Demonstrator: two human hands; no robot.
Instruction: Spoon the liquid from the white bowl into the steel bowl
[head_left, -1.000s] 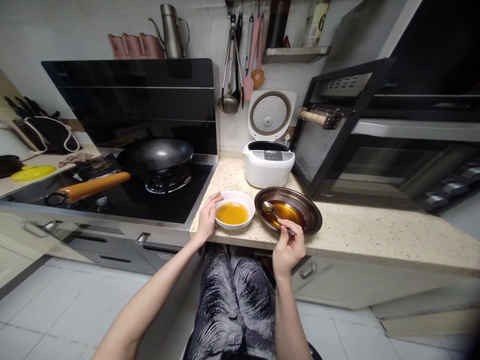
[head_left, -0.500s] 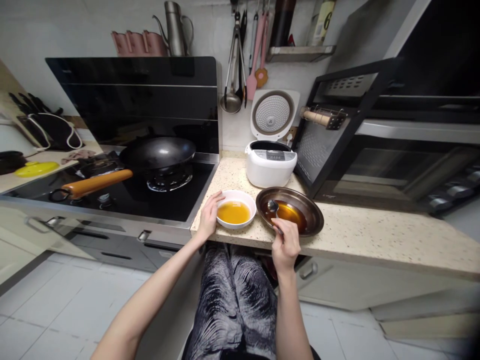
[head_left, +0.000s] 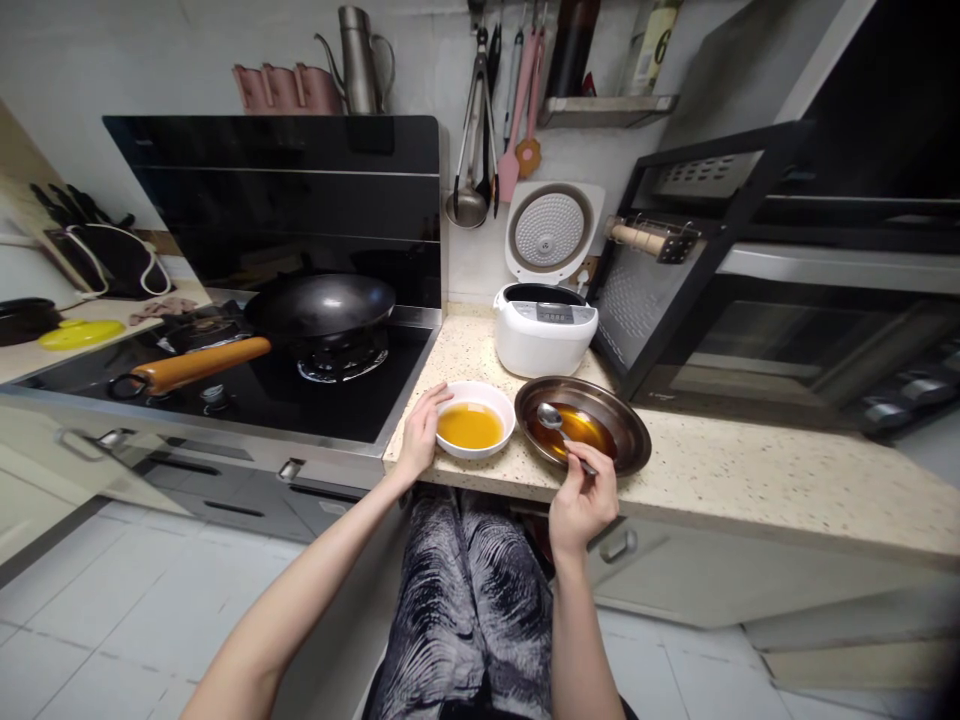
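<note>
A white bowl (head_left: 466,451) with yellow-orange liquid in it stands near the counter's front edge. My left hand (head_left: 421,432) grips its left rim, fingers along the outside. To the right is a dark metal bowl (head_left: 640,440), touching or nearly touching the white one, with amber liquid in the bottom. My right hand (head_left: 585,500) pinches the handle of a metal spoon (head_left: 550,416) at the front of the metal bowl. The spoon's head points up and left, above the amber liquid. Whether anything is in the spoon, I cannot tell.
Behind the bowls sits a white rice cooker (head_left: 545,335) with its lid up. A black wok (head_left: 322,308) with a wooden handle rests on the stove at left. An oven (head_left: 772,335) in a black rack stands at right. Tongs (head_left: 480,110) and other utensils hang on the wall.
My right hand has shifted right and slightly down with the spoon, whose head now lies more to the left of the hand. My left hand stays at the white bowl. The view has shifted slightly.
</note>
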